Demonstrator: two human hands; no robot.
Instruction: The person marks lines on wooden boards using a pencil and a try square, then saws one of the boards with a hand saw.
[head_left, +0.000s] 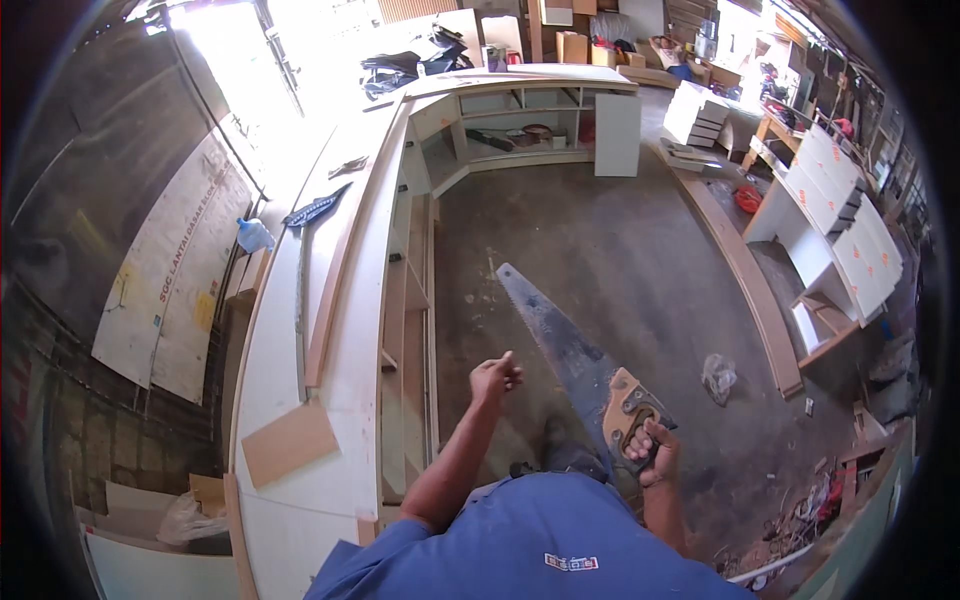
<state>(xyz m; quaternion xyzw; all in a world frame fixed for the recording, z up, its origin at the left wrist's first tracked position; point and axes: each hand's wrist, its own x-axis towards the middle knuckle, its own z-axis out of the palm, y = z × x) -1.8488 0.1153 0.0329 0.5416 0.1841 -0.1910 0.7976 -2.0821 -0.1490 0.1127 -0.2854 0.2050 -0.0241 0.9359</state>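
Observation:
My right hand (656, 455) is wrapped round the handle of a handsaw (570, 345). The saw's grey blade points up and to the left above the floor, and its handle has a wooden part with a dark grip. In front of my body hangs my left hand (494, 379), its fingers curled in and nothing visible in them. It is apart from the saw and nearest to the long white counter (345, 440) on the left. On that counter lie a brown board piece (290, 443), a long wooden strip (345, 270) and a dark blue patterned cloth-like thing (317, 206).
The counter curves round at the far side, with open shelves (520, 135) beneath. A long brown plank (740, 270) and a white cabinet (835, 240) stand to the right. On the floor lie a clear plastic bag (718, 376) and scraps (810, 500). A motorbike (415, 62) is at the back.

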